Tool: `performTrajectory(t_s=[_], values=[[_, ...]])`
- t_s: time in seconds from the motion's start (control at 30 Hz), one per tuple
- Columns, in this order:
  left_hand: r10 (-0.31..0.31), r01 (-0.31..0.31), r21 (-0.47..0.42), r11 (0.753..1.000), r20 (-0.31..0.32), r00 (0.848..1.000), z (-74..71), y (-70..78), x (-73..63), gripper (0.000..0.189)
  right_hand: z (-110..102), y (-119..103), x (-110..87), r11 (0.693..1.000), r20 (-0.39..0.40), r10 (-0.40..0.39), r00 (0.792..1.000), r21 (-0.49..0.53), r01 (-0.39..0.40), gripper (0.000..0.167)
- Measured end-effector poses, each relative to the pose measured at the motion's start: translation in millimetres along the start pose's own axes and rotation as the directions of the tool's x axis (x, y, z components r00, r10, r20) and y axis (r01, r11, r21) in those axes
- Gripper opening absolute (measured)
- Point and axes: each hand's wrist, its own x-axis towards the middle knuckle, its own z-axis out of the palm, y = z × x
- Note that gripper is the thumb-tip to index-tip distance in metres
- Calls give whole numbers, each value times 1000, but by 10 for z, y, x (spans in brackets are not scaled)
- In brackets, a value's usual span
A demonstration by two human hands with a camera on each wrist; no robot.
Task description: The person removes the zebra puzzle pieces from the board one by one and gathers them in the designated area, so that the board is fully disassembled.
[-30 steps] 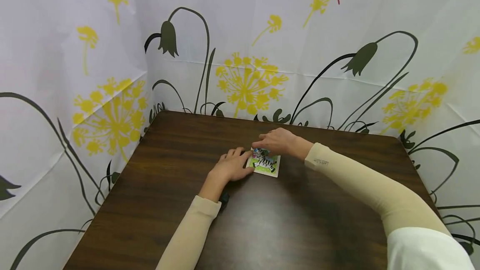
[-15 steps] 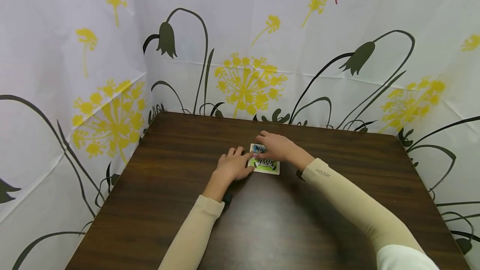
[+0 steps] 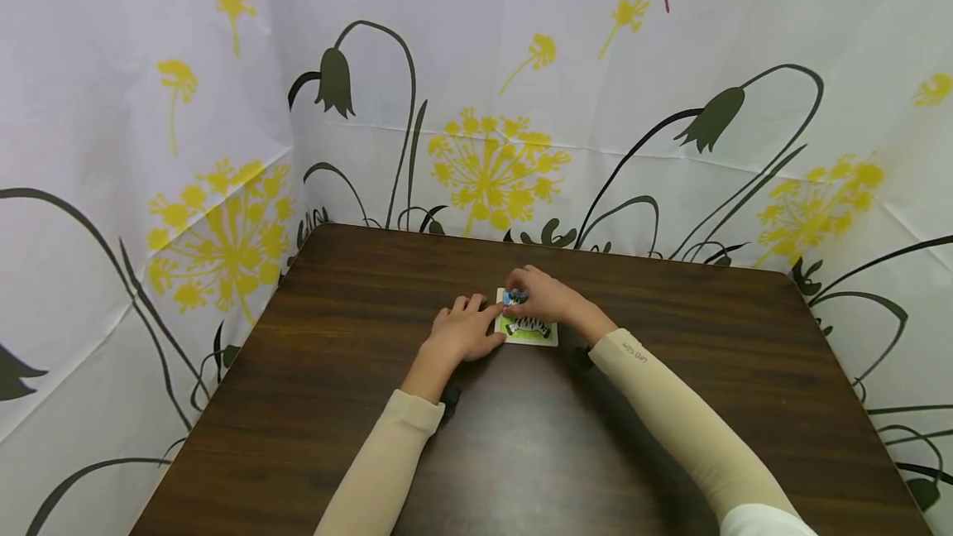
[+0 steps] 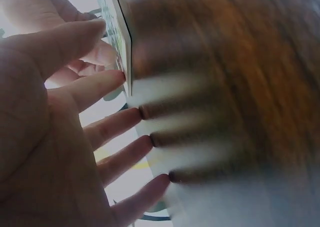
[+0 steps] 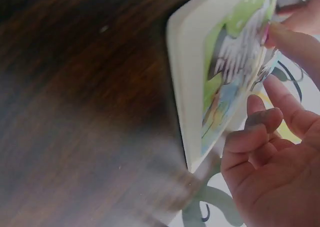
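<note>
Since a second ago, we see that the right forearm has swung inward, and the zebra board (image 3: 549,336) has turned slightly, its near edge lying almost level; the left hand (image 3: 463,332) has hardly shifted. Taking the zebra board as our landmark, we go from left to right. Well to its left, and behind it too, hangs the flowered cloth (image 3: 89,131), white with yellow, red and dark green prints. Nearer to us and left of the board lies the left sleeve (image 3: 375,466), beige, with a small dark object (image 3: 450,397) under the wrist. Just beside the board's left edge we find the left hand with its fingers spread: the forefinger touches that edge, the thumb is close to it, and the other fingertips rest on the desk (image 3: 484,470). The board itself lies on the dark wooden desk, showing the zebra's striped body on green. At its far left part, the right hand (image 3: 547,296) pinches a printed piece (image 3: 511,298), blue with stripes, between thumb and forefinger; we cannot tell whether the piece is clear of the board. Right of the board and nearer to us runs the right sleeve (image 3: 663,395), also beige.
</note>
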Motion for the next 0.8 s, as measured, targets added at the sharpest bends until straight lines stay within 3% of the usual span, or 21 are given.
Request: performTrajectory(t_s=[0.23,0.43,0.67,0.8], values=[[69,-68,-108,992,3,998,9,-84,76,81,-86,192,-204,990,-82,47,996,134,-36,41],[79,-69,-171,983,50,996,-60,-175,179,102,-229,348,-427,976,-143,86,986,209,-55,43],[98,-76,-221,972,89,991,-130,-240,329,114,-264,587,-514,987,-140,125,982,122,-108,43],[94,-67,-202,977,129,987,-106,-263,369,117,-235,682,-559,990,-124,138,983,53,-132,40]])
